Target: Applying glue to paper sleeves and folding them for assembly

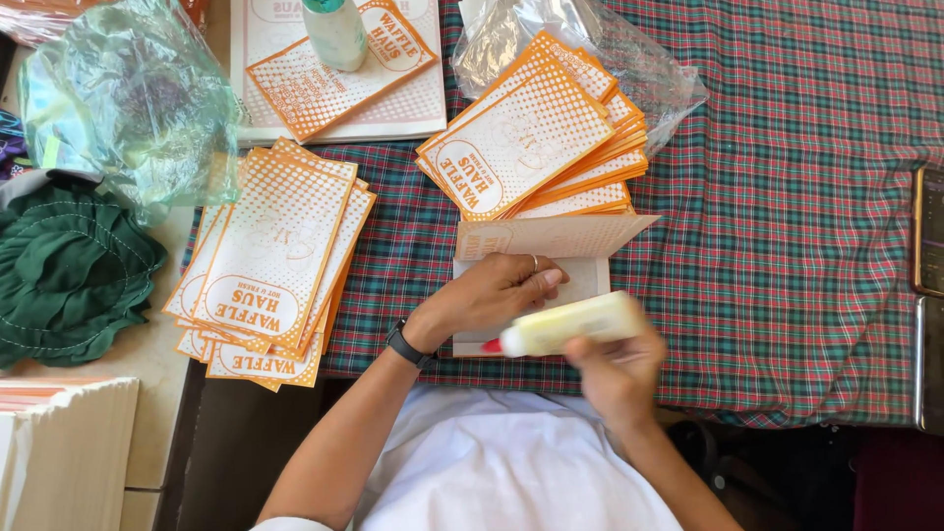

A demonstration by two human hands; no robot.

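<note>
I count three stacks of orange-and-white printed paper sleeves: one fanned at left point(270, 265), one at centre top point(536, 133), one under the bottle point(339, 74). Two glue bottles: a pale yellow one with a red tip point(565, 324), a white one with a teal cap point(334, 29). Two crumpled clear plastic bags point(128, 98) point(600, 39). One checked tablecloth point(787, 197). One folded plain paper piece point(551, 246). Two hands point(497, 290) point(619, 374).

Tablecloth point(787, 197): green-red-white plaid. On it, orange-and-white dotted paper bags point(531, 138); beside its left edge, dark green cloth point(69, 265). Near cloth's front edge, pale yellow glue bottle point(570, 324), red tip.
</note>
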